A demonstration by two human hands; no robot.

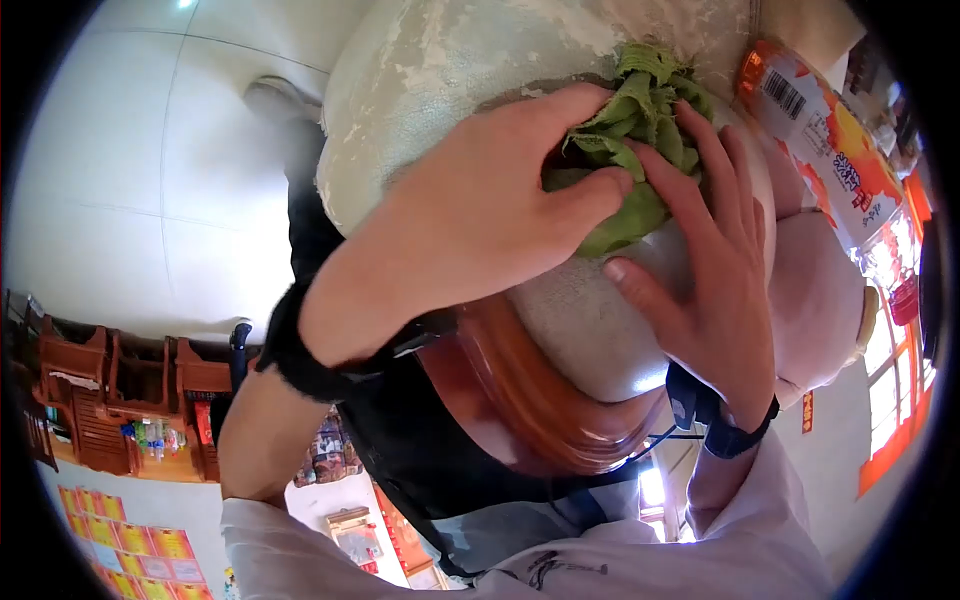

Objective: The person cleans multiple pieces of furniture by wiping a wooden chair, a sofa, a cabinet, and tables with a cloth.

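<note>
A green leafy bundle [640, 215], with a frayed, crumpled top, sits on a worn cream surface with peeling patches [420, 110]. My left hand [500, 190] is closed around its left side, the thumb lying across the front of the leaves. From the right, my right hand [715, 250] holds it with curved fingers, the fingertips pressed into the leaves. The right thumb is spread away, below the bundle. Part of the bundle is hidden behind my fingers. Dark bands are on both wrists.
Below my hands curves a glossy brown wooden edge [545, 380]. An orange and white printed packet [820, 140] lies at the right. Brown wooden chairs [110, 390] stand on the far left by the pale tiled floor [110, 180]. Red and yellow sheets [135, 540] hang at lower left.
</note>
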